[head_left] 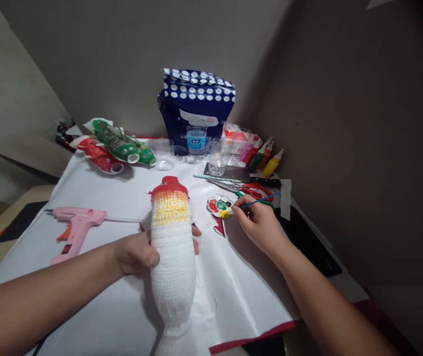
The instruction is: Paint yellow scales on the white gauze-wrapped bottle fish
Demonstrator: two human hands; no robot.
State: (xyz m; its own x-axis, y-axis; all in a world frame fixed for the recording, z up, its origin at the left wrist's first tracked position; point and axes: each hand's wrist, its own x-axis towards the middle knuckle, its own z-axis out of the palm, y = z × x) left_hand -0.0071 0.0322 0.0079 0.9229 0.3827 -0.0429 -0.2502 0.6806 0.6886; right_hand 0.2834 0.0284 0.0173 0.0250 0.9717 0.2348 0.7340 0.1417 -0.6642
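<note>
My left hand (139, 252) is wrapped round a white fish-shaped craft body (173, 277), its thumb on the near side and fingertips showing past the right edge. The far end of this body is painted red, with a yellow band below it that blends to orange; the rest is white. In my right hand (258, 220) a thin blue paintbrush (259, 200) is pinched. Its tip is at the flower-shaped paint palette (214, 207), near the yellow paint. Red, green and black paint also lie in the palette's wells. A red cut scrap (219, 226) sits just below the palette.
A pink glue gun (80, 222) lies at the left. Finished-looking red and green fish (118, 143) rest at the back left. Clear cups (217, 160), a blue bag (198, 109) and paint bottles (273, 163) stand behind. Scissors (252, 190) and a knife (265, 181) lie right of centre.
</note>
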